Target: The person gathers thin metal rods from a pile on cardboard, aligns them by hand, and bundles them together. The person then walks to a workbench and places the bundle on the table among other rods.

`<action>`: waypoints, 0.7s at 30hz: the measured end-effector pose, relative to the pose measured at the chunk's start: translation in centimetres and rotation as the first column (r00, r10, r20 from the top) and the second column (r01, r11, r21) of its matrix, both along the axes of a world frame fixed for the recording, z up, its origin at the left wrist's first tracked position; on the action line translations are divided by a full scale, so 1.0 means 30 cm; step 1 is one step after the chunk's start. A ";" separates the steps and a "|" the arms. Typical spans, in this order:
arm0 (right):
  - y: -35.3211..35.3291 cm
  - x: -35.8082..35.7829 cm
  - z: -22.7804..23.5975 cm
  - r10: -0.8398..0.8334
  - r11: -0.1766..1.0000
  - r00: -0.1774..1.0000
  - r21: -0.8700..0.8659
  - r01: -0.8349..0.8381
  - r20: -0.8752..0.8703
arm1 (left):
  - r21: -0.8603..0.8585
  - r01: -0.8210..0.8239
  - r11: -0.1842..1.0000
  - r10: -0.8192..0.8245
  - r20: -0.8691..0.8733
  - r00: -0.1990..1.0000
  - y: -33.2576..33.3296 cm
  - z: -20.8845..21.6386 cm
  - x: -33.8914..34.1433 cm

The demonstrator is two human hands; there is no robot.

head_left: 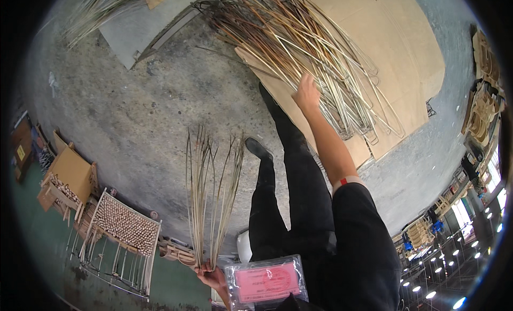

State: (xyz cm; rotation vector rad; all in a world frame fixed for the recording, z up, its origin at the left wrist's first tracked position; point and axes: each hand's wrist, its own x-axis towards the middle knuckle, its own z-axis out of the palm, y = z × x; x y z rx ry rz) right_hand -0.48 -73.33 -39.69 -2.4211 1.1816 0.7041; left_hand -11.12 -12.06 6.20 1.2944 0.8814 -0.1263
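Thin metal rods [199, 204] fan upward from my left hand [214, 279], which is closed around their lower ends near the bottom edge. Their far tips spread apart over the floor. Farther off to the right, a big heap of long, thin metal rods [299, 38] lies on a cardboard sheet [395, 60]. Some are rusty brown, others silvery, and several have bent or looped near ends. My right arm stretches out to this heap. At its left edge my right hand [307, 94] curls its fingers on some rods; the fingertips are partly hidden.
A grey plate [131, 38] lies at the far left beside more thin rods [93, 17]. To the left stand a rack of round wooden pieces [125, 224] and a cardboard box [70, 172]. Wooden chair parts [481, 116] line the right side. My legs extend over the concrete floor.
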 end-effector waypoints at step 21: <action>0.373 -0.289 0.359 -0.160 0.987 0.950 0.034 0.157 0.268 | -0.100 0.075 0.992 -0.055 0.193 0.980 0.191 -0.062 -0.130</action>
